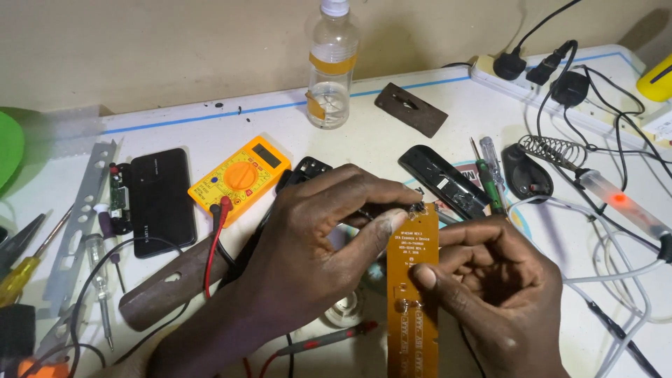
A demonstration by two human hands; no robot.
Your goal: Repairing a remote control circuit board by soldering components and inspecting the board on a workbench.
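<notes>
Both hands grip a narrow orange circuit board (413,294) near the middle of the table (392,133): the left hand (322,238) pinches its far end, the right hand (490,280) clamps its right edge by thumb. It looks light, thin, stiff and fragile, best held by the edges. Left lie a yellow multimeter (239,175) and black phone (162,199); right, a soldering iron (619,199) among cables.

A plain beige wall (175,49) runs across the top, unmarked and dull. Below it sits a white table (392,133), scuffed and smudged, with a thin blue line near its far edge. Warm, even light falls over everything, and soft shadows pool against the wall at the corners.
</notes>
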